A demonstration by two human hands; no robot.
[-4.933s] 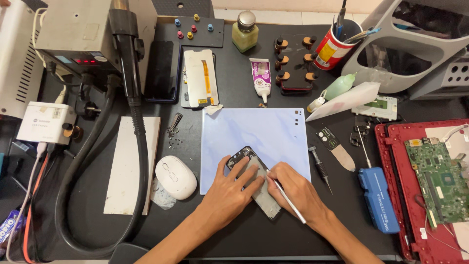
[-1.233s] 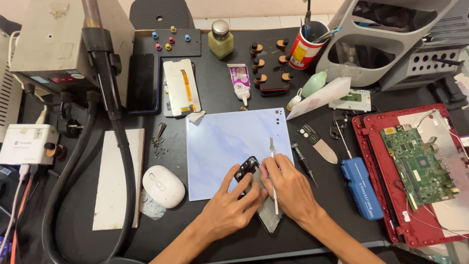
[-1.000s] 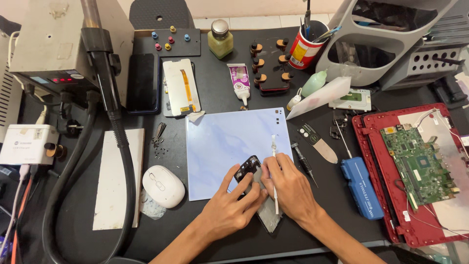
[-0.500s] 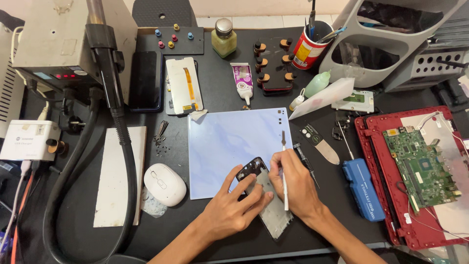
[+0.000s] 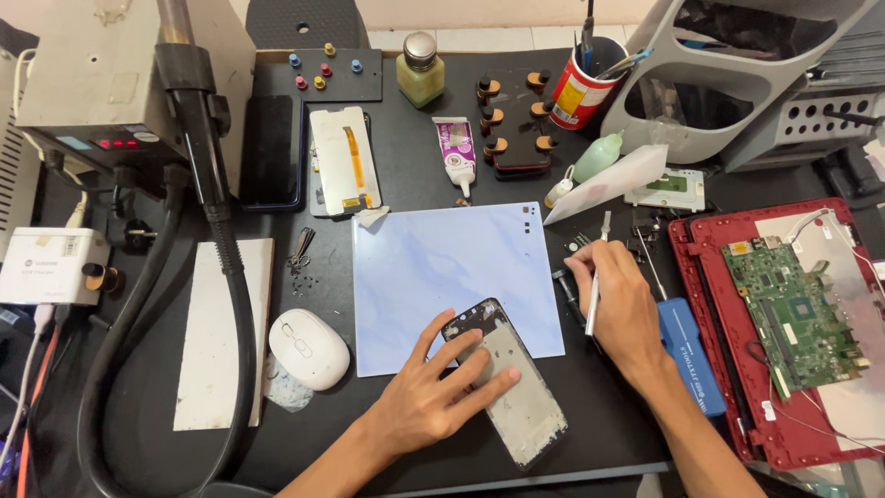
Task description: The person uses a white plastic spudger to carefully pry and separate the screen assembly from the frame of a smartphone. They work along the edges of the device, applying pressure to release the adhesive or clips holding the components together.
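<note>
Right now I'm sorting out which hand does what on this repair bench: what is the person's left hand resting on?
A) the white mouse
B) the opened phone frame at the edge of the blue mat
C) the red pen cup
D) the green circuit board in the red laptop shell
B: the left hand lies flat, fingers spread, on the opened phone frame, while the right hand holds a thin metal tool off to the side.

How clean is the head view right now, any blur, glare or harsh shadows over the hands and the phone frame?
Head view: sharp and evenly lit. Left hand on the phone frame and right hand holding the thin tool show no motion blur. Only soft shadows; mild sheen on the blue mat. Edges bend slightly.
</note>
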